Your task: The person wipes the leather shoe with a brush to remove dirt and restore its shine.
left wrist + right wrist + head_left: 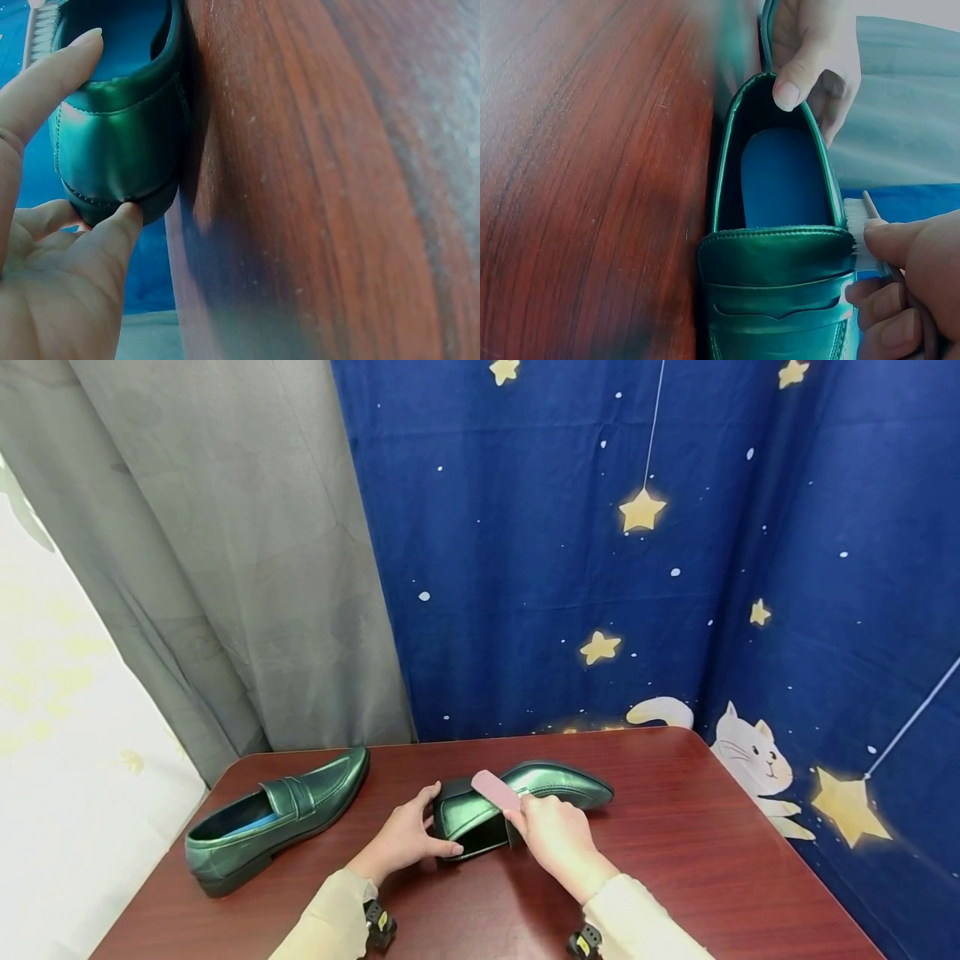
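A shiny green loafer lies on its side on the table, opening toward me and toe to the right. My left hand grips its heel, the thumb over the rim of the opening and the other fingers around the back and sole. Inside the shoe, a blue insole shows. My right hand holds a pink-backed brush. Its white bristles meet the upward-facing side of the loafer, beside the opening in the right wrist view.
Another green loafer stands upright at the left of the reddish-brown wooden table. Behind the table hang a grey curtain and a blue curtain with stars. Dark wrist cameras are strapped at both sleeves.
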{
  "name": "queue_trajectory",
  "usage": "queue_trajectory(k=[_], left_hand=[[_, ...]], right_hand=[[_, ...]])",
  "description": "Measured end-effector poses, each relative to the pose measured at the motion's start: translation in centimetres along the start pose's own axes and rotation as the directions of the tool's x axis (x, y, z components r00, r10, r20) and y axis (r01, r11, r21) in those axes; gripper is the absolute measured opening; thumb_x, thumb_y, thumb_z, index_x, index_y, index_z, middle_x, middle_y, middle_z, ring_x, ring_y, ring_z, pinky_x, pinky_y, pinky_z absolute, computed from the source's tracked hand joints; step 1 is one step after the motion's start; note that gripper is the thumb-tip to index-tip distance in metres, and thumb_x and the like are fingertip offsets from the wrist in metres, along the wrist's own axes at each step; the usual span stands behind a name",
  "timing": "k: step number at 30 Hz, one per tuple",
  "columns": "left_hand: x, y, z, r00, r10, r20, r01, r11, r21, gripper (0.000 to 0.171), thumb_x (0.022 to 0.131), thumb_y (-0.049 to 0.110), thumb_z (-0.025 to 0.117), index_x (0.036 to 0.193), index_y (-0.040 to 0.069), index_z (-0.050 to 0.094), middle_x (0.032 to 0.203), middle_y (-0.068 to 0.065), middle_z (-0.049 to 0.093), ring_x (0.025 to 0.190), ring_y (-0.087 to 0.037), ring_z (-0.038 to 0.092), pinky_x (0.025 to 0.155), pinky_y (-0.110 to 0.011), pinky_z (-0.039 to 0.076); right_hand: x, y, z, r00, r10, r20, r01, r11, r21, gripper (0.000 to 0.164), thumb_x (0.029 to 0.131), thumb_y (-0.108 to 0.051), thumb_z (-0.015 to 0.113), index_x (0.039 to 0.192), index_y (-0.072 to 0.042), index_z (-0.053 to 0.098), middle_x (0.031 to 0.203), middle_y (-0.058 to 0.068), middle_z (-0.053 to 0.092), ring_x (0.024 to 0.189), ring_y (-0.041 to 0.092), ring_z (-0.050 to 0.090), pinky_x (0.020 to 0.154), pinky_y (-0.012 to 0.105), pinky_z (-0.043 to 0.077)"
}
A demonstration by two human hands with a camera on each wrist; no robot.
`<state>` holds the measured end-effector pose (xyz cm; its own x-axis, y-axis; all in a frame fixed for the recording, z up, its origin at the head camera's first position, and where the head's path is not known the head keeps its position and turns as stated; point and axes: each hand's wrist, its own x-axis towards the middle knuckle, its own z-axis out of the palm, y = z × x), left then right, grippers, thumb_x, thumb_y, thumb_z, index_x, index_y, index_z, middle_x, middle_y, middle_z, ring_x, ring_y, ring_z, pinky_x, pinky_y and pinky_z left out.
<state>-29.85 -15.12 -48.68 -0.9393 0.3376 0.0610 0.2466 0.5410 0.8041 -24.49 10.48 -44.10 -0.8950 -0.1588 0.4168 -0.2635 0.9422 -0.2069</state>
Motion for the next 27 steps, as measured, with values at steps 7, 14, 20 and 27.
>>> queue_trajectory(k=[7, 14, 20, 27], left_hand=[[0.0, 0.0, 0.0, 1.000, 0.003, 0.002, -0.002, 1.000, -0.005, 0.119, 0.067, 0.030, 0.096, 0.157, -0.001, 0.027, 0.160, -0.025, 0.032, 0.131, -0.043, 0.056, 0.101, -0.045, 0.052], [0.0, 0.0, 0.1, 1.000, 0.008, 0.009, -0.008, 1.000, -0.015, 0.119, 0.067, 0.028, 0.096, 0.157, -0.002, 0.026, 0.161, -0.027, 0.029, 0.132, -0.043, 0.055, 0.101, -0.045, 0.051], [-0.1, 0.1, -0.1, 1.000, 0.003, 0.010, -0.003, 1.000, -0.016, 0.119, 0.067, 0.029, 0.096, 0.158, -0.001, 0.026, 0.162, -0.026, 0.028, 0.132, -0.043, 0.055, 0.101, -0.045, 0.051], [-0.1, 0.0, -0.1, 1.000, -0.007, 0.017, 0.007, 1.000, -0.020, 0.119, 0.068, 0.030, 0.096, 0.158, 0.000, 0.025, 0.162, -0.026, 0.027, 0.133, -0.043, 0.053, 0.102, -0.045, 0.051]], right_hand=[[0.0, 0.2, -0.4, 0.999, 0.026, 0.029, -0.026, 1.000, 0.015, 0.037, 0.095, -0.043, 0.068, 0.071, -0.017, 0.058, 0.057, 0.002, 0.055, 0.049, 0.025, 0.057, 0.043, 0.039, 0.039], [-0.1, 1.2, -0.6, 0.999, 0.038, 0.015, -0.038, 0.999, 0.017, 0.038, 0.095, -0.043, 0.067, 0.072, -0.016, 0.055, 0.057, 0.003, 0.054, 0.048, 0.025, 0.055, 0.042, 0.039, 0.038], [-0.4, 2.6, -1.0, 0.997, 0.074, 0.020, -0.075, 0.997, 0.026, 0.037, 0.097, -0.042, 0.065, 0.073, -0.016, 0.053, 0.057, 0.003, 0.052, 0.051, 0.027, 0.058, 0.043, 0.041, 0.040], [-0.6, 4.0, -1.2, 0.993, 0.105, 0.045, -0.107, 0.994, 0.034, 0.037, 0.099, -0.044, 0.062, 0.077, -0.014, 0.056, 0.059, 0.005, 0.054, 0.051, 0.025, 0.057, 0.043, 0.042, 0.040]])
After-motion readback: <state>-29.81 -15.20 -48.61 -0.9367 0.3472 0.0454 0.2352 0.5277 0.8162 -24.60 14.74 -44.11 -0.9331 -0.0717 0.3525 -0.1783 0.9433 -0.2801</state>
